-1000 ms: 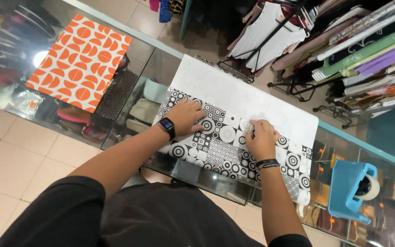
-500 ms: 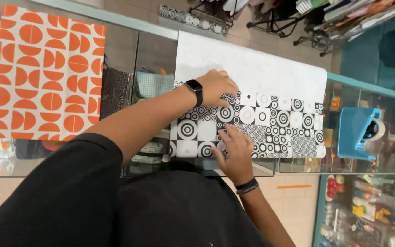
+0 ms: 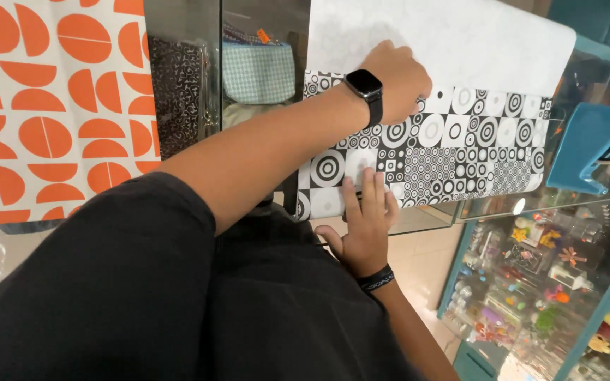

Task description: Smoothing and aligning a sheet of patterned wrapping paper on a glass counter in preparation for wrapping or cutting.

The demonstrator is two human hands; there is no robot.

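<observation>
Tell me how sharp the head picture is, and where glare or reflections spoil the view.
Head view: the black-and-white patterned paper and both hands, left hand and right hand, look sharp; the glass counter mirrors light, so the goods beneath look dim; a small bright glare spot sits at its front edge; the display case lower right looks hazy; straight edges bow slightly, as with a wide lens.

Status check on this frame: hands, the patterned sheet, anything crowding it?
Left hand flat on the black-and-white patterned sheet; right hand pressing its near edge. Blue tape dispenser beside it, apart.

Glass display counter [image 3: 485,208] stands over a beige tiled floor [image 3: 418,261].
</observation>
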